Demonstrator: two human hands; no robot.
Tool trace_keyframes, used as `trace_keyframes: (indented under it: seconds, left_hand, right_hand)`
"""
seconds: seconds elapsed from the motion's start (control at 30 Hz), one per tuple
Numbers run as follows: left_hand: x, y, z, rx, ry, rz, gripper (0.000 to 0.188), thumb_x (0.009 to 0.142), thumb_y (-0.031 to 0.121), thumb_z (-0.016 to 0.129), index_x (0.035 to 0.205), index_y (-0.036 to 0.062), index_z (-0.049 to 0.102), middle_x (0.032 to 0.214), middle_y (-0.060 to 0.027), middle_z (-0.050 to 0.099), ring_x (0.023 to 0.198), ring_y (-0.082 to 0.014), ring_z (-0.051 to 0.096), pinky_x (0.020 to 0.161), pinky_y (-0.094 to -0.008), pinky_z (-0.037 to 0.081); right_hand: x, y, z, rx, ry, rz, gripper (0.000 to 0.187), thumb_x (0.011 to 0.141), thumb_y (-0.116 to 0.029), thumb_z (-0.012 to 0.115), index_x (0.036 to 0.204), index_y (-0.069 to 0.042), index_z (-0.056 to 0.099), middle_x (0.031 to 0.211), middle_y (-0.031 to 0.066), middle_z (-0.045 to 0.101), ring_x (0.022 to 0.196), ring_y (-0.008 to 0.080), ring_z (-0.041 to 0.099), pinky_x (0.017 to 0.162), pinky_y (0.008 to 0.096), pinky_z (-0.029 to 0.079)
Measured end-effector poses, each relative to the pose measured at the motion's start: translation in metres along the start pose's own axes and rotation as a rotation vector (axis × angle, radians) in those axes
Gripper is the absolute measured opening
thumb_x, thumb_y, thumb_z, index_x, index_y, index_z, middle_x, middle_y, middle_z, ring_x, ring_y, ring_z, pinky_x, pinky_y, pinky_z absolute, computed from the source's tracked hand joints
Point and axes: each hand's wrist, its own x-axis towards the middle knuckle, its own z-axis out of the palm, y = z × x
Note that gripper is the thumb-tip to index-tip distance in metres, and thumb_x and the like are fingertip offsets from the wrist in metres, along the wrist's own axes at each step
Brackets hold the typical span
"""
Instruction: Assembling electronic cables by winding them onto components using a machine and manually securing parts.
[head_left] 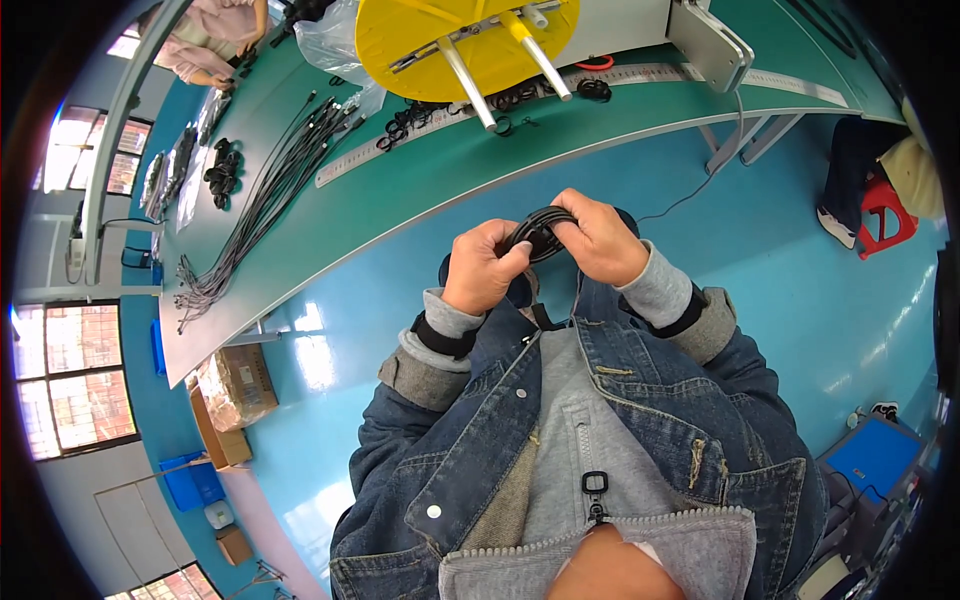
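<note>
A coiled black cable (541, 232) is held between my two hands, in front of my chest and short of the table's near edge. My left hand (484, 266) pinches the coil's left side, thumb on top. On its right side, the fingers of my right hand (599, 240) are closed round the loops. The coil's underside is hidden by my fingers. Beyond my hands, a yellow round plate (440, 60) with two metal rods (466, 85) stands over the green table (400, 195).
A bundle of long dark cables (262, 205) lies on the table's left part. Small black ties (405, 122) lie along a metal ruler (350, 157). A black coiled cable (222, 172) sits farther left. Another person (210, 40) works at the far left. A red stool (886, 215) stands right.
</note>
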Motion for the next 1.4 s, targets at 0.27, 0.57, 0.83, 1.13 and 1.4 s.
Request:
trace_keyframes:
  seconds: [0.27, 0.57, 0.83, 1.13, 1.4]
  left_hand:
    - [-0.006, 0.041, 0.005, -0.600, -0.057, -0.170, 0.017, 0.075, 0.008, 0.062, 0.086, -0.0029, 0.056, 0.067, -0.0033, 0.055, 0.055, -0.0108, 0.053, 0.048, -0.0205, 0.043]
    - [-0.006, -0.003, 0.011, -0.316, -0.385, -0.300, 0.026, 0.071, 0.014, 0.066, 0.089, -0.0014, 0.055, 0.072, -0.0034, 0.056, 0.058, -0.0106, 0.052, 0.049, -0.0225, 0.040]
    - [-0.012, -0.001, 0.019, 0.101, -0.133, 0.072, 0.037, 0.067, 0.014, 0.069, 0.095, -0.0027, 0.052, 0.078, -0.0106, 0.059, 0.069, -0.0194, 0.059, 0.061, -0.0304, 0.048]
    - [-0.005, 0.008, 0.020, 0.183, -0.030, 0.055, 0.050, 0.061, 0.017, 0.074, 0.099, -0.0045, 0.049, 0.086, -0.0188, 0.060, 0.078, -0.0278, 0.061, 0.066, -0.0337, 0.049]
    - [0.000, -0.004, 0.010, -0.094, -0.037, -0.020, 0.045, 0.068, 0.019, 0.071, 0.103, 0.0009, 0.050, 0.081, -0.0098, 0.059, 0.069, -0.0217, 0.058, 0.064, -0.0310, 0.048]
  right_hand:
    - [0.004, 0.000, 0.002, -0.055, -0.095, -0.165, 0.015, 0.080, -0.006, 0.048, 0.094, -0.001, 0.045, 0.074, 0.0177, 0.056, 0.066, 0.0323, 0.056, 0.059, 0.0382, 0.043]
    - [0.001, -0.005, -0.008, -0.193, -0.370, -0.188, 0.031, 0.080, -0.022, 0.055, 0.098, 0.000, 0.042, 0.075, 0.0189, 0.055, 0.068, 0.0341, 0.056, 0.059, 0.0396, 0.043]
    - [0.000, 0.000, 0.007, -0.092, -0.212, -0.120, 0.041, 0.083, -0.039, 0.053, 0.097, -0.001, 0.044, 0.073, 0.0184, 0.055, 0.069, 0.0351, 0.056, 0.060, 0.0399, 0.044]
    - [0.009, -0.007, 0.021, -0.386, -0.114, -0.384, 0.039, 0.084, -0.040, 0.050, 0.092, -0.001, 0.046, 0.080, 0.0187, 0.056, 0.071, 0.0378, 0.055, 0.061, 0.0416, 0.045]
    - [0.015, 0.000, 0.025, -0.255, -0.101, -0.271, 0.045, 0.085, -0.040, 0.049, 0.106, 0.000, 0.046, 0.084, 0.0164, 0.055, 0.072, 0.0336, 0.057, 0.061, 0.0374, 0.045]
